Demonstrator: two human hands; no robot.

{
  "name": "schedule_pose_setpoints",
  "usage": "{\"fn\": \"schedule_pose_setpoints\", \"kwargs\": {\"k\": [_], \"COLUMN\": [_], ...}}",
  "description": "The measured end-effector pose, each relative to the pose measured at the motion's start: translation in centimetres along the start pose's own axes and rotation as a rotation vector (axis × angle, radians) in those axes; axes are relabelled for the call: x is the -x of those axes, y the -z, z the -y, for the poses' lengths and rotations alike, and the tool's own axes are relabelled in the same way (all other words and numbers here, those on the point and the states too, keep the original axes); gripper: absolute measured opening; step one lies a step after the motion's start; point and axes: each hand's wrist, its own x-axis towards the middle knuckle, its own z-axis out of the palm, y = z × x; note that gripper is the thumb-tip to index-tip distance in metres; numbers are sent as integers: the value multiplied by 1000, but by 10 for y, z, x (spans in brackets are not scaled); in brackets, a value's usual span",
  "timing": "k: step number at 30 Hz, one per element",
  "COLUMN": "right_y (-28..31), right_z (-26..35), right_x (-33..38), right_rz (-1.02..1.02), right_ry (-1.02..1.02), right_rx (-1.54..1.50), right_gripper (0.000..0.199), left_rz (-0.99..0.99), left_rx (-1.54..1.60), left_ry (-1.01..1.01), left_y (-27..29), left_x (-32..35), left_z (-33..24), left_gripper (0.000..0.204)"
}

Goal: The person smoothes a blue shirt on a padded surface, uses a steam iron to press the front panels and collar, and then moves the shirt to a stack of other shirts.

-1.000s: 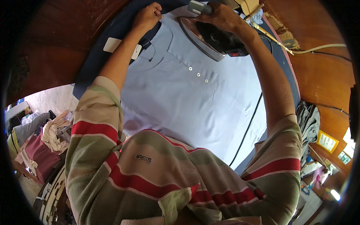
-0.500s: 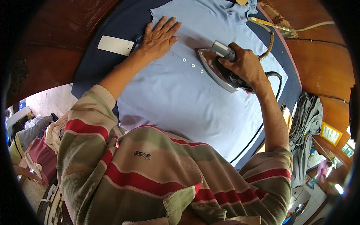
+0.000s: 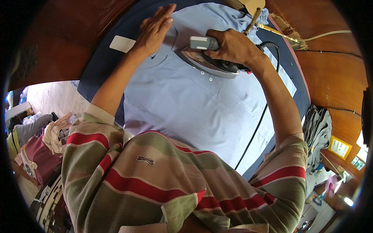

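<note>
Upper centre: right hand (image 3: 236, 47) grips iron (image 3: 208, 65) over pale-blue shirt (image 3: 186, 108). Left hand (image 3: 154, 34), upper left, unclenched, fingers extended.

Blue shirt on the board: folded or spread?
Spread: the shirt lies broad across the dark surface, small white buttons facing up beside the iron. Cannot tell if any edge is tucked under.

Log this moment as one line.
right hand: gripping electric iron, by white buttons of light-blue shirt | left hand: open, contact unclear | white tag: beside left wrist
</note>
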Motion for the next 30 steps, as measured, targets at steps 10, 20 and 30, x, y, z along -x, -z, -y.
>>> {"fn": "schedule_pose_setpoints", "kwargs": {"k": [10,20,30], "right_y": [-5,-3,-1], "right_z": [-7,-13,-14], "right_x": [-29,-32,-41], "right_rz": [123,90,98], "right_ry": [82,119,92], "right_rx": [124,89,86], "right_gripper": [37,41,41], "left_rz": [-132,-139,-199], "left_rx": [174,184,210], "left_ry": [407,488,517], "left_y": [49,63,66], "left_x": [76,87,98], "left_z": [25,15,0], "left_gripper": [52,53,50]}}
